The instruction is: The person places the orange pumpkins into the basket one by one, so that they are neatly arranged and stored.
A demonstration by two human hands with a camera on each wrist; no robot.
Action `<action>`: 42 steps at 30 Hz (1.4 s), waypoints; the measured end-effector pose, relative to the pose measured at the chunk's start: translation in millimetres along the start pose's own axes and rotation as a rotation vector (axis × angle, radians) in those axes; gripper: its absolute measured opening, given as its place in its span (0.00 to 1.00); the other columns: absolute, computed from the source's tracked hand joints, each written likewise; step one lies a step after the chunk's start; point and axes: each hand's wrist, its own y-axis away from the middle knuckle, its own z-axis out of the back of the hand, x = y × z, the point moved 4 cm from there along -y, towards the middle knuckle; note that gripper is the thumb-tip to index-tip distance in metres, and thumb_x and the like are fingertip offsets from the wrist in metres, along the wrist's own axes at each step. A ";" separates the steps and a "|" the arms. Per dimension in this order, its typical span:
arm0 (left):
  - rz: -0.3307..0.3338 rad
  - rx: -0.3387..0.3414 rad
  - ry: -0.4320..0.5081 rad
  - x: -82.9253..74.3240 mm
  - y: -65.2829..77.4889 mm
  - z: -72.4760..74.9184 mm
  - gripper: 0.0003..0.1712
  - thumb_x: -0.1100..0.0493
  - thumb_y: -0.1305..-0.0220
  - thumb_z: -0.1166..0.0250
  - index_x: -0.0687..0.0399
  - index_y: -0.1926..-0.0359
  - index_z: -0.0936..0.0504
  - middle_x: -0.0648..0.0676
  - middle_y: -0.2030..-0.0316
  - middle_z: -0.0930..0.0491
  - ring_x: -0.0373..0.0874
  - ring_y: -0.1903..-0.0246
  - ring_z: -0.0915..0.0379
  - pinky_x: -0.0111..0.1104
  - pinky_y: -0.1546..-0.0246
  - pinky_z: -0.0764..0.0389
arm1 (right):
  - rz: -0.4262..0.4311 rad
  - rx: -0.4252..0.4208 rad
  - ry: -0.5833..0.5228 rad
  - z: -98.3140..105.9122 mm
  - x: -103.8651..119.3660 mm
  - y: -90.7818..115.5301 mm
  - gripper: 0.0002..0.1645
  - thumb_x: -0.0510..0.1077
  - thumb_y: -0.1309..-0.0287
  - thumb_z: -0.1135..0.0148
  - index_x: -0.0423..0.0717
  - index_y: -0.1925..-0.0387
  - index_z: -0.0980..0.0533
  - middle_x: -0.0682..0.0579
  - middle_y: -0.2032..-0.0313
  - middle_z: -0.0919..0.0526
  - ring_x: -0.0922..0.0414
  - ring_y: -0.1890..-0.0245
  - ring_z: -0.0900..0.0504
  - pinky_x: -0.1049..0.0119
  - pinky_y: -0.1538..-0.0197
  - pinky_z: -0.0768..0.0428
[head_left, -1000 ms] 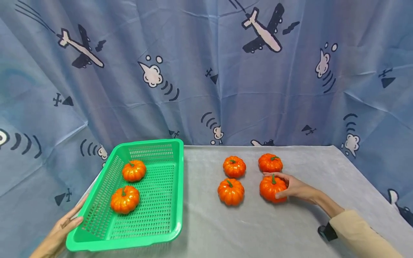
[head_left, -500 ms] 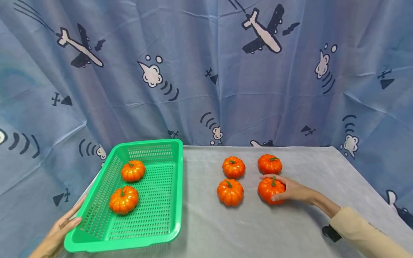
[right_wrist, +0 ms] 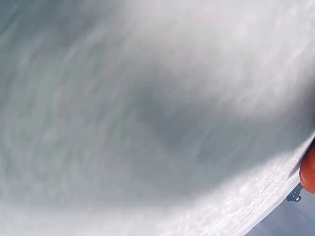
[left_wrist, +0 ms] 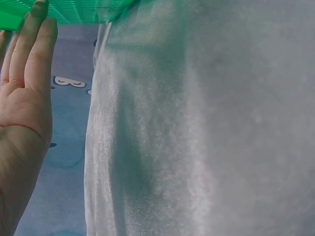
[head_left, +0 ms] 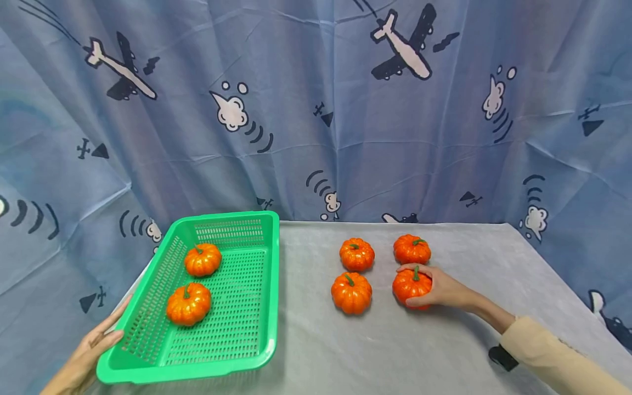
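My right hand [head_left: 444, 288] grips a small orange pumpkin [head_left: 411, 286], thumb on its near side and a finger over its far side, its green stem standing up between them. The pumpkin sits low at the grey table cloth; whether it touches cannot be told. At the left, my left hand [head_left: 91, 351] rests against the side of a green plastic basket [head_left: 274, 329]. In the left wrist view, the left hand's fingers [left_wrist: 37, 64] are straight and reach up to the basket [left_wrist: 74, 12]. Two pumpkins, one at the back [head_left: 202, 260] and one in front [head_left: 188, 304], lie inside the basket.
Three more pumpkins lie on the cloth: one at the back right [head_left: 412, 249], one at the back middle [head_left: 357, 255] and one at the front middle [head_left: 351, 293]. A blue printed curtain [head_left: 296, 109] hangs behind the table [head_left: 345, 351]. One orange pumpkin [right_wrist: 308, 169] edges into the right wrist view.
My right hand and the pumpkin in it have shifted slightly left, and the hand has settled further round it. The left hand and basket look nearly unchanged.
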 end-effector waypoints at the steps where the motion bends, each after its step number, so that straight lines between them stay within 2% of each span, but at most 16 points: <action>1: -0.003 0.005 0.008 0.1 0.0 0.1 0.30 0.56 0.21 0.68 0.19 0.30 0.66 0.25 0.36 0.49 0.27 0.50 0.27 0.33 0.51 0.19 | -0.006 -0.008 0.001 0.4 0.9 0.6 0.36 0.44 0.50 0.27 0.40 0.40 0.30 0.45 0.50 0.22 0.58 0.54 0.23 0.68 0.53 0.21; 3: -0.005 0.003 0.001 0.0 -0.2 0.0 0.30 0.56 0.21 0.68 0.17 0.30 0.64 0.25 0.36 0.49 0.27 0.50 0.27 0.33 0.52 0.19 | -0.031 -0.025 -0.017 1.6 3.4 1.9 0.36 0.44 0.49 0.28 0.40 0.39 0.31 0.45 0.50 0.22 0.55 0.54 0.23 0.67 0.53 0.20; 6: -0.019 0.025 0.008 -1.0 -0.3 -0.6 0.30 0.57 0.21 0.68 0.16 0.31 0.62 0.19 0.44 0.43 0.27 0.50 0.27 0.32 0.51 0.19 | -0.079 -0.064 -0.011 5.5 9.4 3.8 0.37 0.45 0.48 0.29 0.40 0.38 0.31 0.44 0.51 0.22 0.50 0.54 0.24 0.64 0.54 0.20; 8: -0.021 0.037 0.015 -1.4 -0.4 -0.8 0.30 0.57 0.21 0.69 0.17 0.30 0.63 0.19 0.44 0.43 0.26 0.49 0.28 0.32 0.51 0.20 | -0.105 -0.090 -0.010 9.3 14.6 4.0 0.37 0.46 0.48 0.29 0.41 0.38 0.31 0.44 0.52 0.22 0.50 0.55 0.24 0.64 0.55 0.19; 10: -0.042 0.088 0.063 -2.9 -0.2 -2.0 0.30 0.58 0.22 0.70 0.15 0.31 0.58 0.20 0.42 0.43 0.28 0.48 0.28 0.33 0.51 0.20 | -0.117 -0.113 -0.025 14.3 21.3 3.7 0.37 0.46 0.47 0.30 0.39 0.37 0.32 0.41 0.51 0.23 0.49 0.55 0.24 0.63 0.56 0.19; 12: -0.066 0.156 0.138 -4.4 0.0 -3.8 0.31 0.59 0.22 0.71 0.12 0.33 0.49 0.23 0.43 0.35 0.35 0.47 0.25 0.37 0.50 0.20 | -0.132 -0.132 -0.065 19.7 28.7 3.6 0.39 0.45 0.46 0.31 0.38 0.35 0.35 0.38 0.49 0.26 0.48 0.54 0.25 0.63 0.56 0.19; 14: -0.083 0.216 0.198 -6.2 0.6 -5.7 0.32 0.60 0.22 0.73 0.12 0.36 0.43 0.27 0.43 0.32 0.38 0.46 0.25 0.39 0.49 0.20 | -0.142 -0.147 -0.098 25.1 37.6 3.9 0.41 0.44 0.44 0.32 0.36 0.34 0.38 0.35 0.46 0.29 0.46 0.53 0.26 0.63 0.57 0.18; 17: -0.087 0.278 0.269 -8.8 1.5 -8.5 0.33 0.60 0.23 0.74 0.12 0.35 0.42 0.31 0.42 0.30 0.42 0.45 0.26 0.41 0.47 0.22 | -0.138 -0.167 -0.153 31.3 52.6 3.5 0.41 0.43 0.42 0.34 0.35 0.32 0.40 0.33 0.43 0.32 0.46 0.51 0.27 0.64 0.56 0.18; 20: -0.091 0.299 0.301 -10.5 2.3 -10.3 0.33 0.60 0.23 0.75 0.13 0.32 0.48 0.32 0.40 0.31 0.41 0.43 0.27 0.42 0.45 0.23 | -0.128 -0.192 -0.191 34.4 68.7 2.0 0.39 0.44 0.41 0.35 0.39 0.32 0.39 0.40 0.43 0.31 0.50 0.50 0.27 0.65 0.54 0.18; 23: -0.102 0.287 0.286 -10.3 2.5 -11.2 0.33 0.61 0.23 0.74 0.15 0.30 0.55 0.30 0.40 0.33 0.39 0.43 0.28 0.41 0.45 0.23 | -0.122 -0.217 -0.220 35.4 83.6 1.9 0.38 0.44 0.40 0.35 0.41 0.32 0.38 0.47 0.45 0.28 0.56 0.51 0.26 0.67 0.53 0.19; 26: -0.106 0.257 0.249 -8.7 2.5 -10.7 0.33 0.61 0.22 0.73 0.16 0.29 0.58 0.28 0.40 0.34 0.37 0.44 0.28 0.39 0.46 0.22 | -0.126 -0.223 -0.226 35.7 95.5 2.9 0.37 0.44 0.40 0.35 0.42 0.33 0.37 0.49 0.45 0.28 0.57 0.52 0.26 0.68 0.53 0.19; 30: -0.118 0.266 0.260 -6.9 2.1 -10.4 0.33 0.62 0.23 0.73 0.15 0.30 0.53 0.30 0.41 0.33 0.40 0.44 0.27 0.41 0.47 0.22 | -0.128 -0.201 -0.234 36.1 110.2 5.8 0.33 0.44 0.41 0.35 0.50 0.35 0.34 0.46 0.43 0.30 0.53 0.51 0.26 0.65 0.52 0.19; 33: -0.131 0.286 0.284 -6.9 1.6 -11.2 0.34 0.62 0.23 0.74 0.15 0.32 0.47 0.32 0.40 0.31 0.43 0.44 0.26 0.43 0.47 0.22 | -0.118 -0.183 -0.247 37.3 122.8 10.1 0.30 0.43 0.41 0.35 0.56 0.38 0.32 0.48 0.44 0.29 0.51 0.50 0.27 0.62 0.53 0.19; 35: -0.130 0.277 0.277 -7.4 1.1 -11.6 0.34 0.62 0.23 0.74 0.15 0.31 0.48 0.32 0.40 0.31 0.43 0.44 0.26 0.42 0.47 0.22 | -0.102 -0.169 -0.253 38.2 130.9 13.5 0.29 0.42 0.41 0.35 0.59 0.39 0.31 0.50 0.45 0.28 0.50 0.50 0.27 0.60 0.53 0.18; 39: -0.118 0.215 0.215 -8.1 0.7 -10.8 0.33 0.61 0.23 0.71 0.15 0.30 0.53 0.29 0.41 0.32 0.38 0.45 0.27 0.40 0.48 0.21 | -0.082 -0.148 -0.261 37.5 146.6 21.0 0.32 0.39 0.43 0.34 0.58 0.38 0.31 0.51 0.46 0.28 0.48 0.49 0.28 0.58 0.54 0.18; 42: -0.123 0.208 0.204 -8.4 0.8 -10.6 0.32 0.61 0.23 0.71 0.15 0.30 0.51 0.30 0.42 0.31 0.39 0.45 0.26 0.40 0.48 0.21 | -0.083 -0.136 -0.265 33.9 155.8 26.8 0.33 0.38 0.46 0.33 0.56 0.38 0.30 0.50 0.47 0.27 0.47 0.50 0.28 0.57 0.55 0.17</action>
